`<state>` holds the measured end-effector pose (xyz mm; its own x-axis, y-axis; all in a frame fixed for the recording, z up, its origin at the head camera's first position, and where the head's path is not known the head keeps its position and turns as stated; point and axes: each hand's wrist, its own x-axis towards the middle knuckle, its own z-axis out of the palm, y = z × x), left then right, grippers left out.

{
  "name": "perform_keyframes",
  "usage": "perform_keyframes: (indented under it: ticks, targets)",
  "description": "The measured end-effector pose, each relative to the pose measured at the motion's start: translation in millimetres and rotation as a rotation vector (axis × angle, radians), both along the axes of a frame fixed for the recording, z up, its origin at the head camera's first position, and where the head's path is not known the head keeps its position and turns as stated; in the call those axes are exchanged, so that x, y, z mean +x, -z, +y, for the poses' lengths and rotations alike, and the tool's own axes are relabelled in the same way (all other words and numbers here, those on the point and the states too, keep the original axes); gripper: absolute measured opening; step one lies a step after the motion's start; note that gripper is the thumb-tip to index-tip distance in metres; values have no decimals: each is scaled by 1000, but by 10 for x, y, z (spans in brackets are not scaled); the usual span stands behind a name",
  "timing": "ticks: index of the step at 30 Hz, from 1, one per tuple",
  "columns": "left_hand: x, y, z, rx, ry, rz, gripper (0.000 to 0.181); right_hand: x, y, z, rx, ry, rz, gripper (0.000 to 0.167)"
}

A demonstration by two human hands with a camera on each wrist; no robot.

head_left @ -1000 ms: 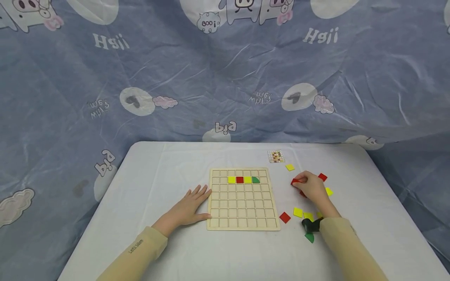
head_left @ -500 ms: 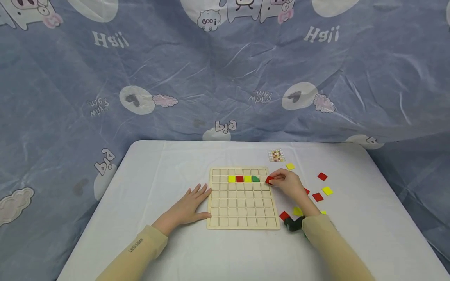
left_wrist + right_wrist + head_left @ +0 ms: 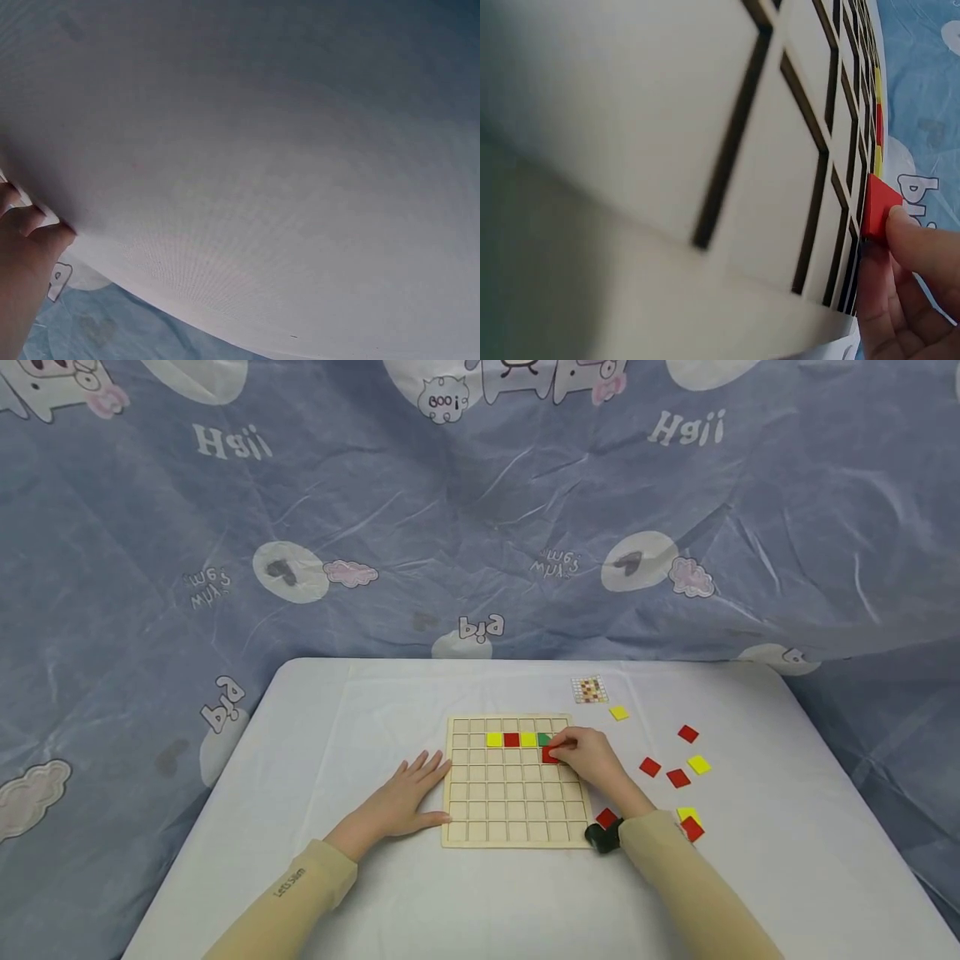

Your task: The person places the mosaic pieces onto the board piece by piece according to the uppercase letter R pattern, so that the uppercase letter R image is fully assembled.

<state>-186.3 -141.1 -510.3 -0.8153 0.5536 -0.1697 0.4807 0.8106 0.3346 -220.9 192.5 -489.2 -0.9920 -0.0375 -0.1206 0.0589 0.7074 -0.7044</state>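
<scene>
- Right hand (image 3: 596,760), grip pinched on a red tile (image 3: 548,758), tilted over the board (image 3: 517,845), just near of a green piece (image 3: 543,739)!
- In the board's second row from far: two yellow squares (image 3: 494,740) flanking a red square (image 3: 512,740), that green piece rightmost.
- Left hand (image 3: 401,802): grip spread wide, holding nothing, touching the board's left edge.

blue-grey cartoon-print cloth (image 3: 420,485) as backdrop, white table (image 3: 360,718) with rounded far corners

Soft, even light covers my table (image 3: 390,702); my left-wrist view dims toward two o'clock, my right-wrist view blurs the board (image 3: 660,157) toward eight.
</scene>
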Motion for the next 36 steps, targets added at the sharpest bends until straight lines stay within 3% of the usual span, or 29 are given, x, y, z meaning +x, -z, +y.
perform_keyframes:
  ticks: [8,15,23,29,36]
  targets:
    - [28,-43,9,22,3,-13,88,15,-10,-77,49,-11,30,9]
    - [24,-4,-17,23,6,-18,88,48,-20,-80,47,-33,40,12]
    - [12,-23,-1,18,12,-17,89,118,-224,305,-3,-37,12,25]
    - [16,-59,-3,14,16,-17,89,352,-338,688,32,-50,-30,28]
    - [12,-27,-7,23,13,-19,89,804,-295,951,70,-84,-116,21]
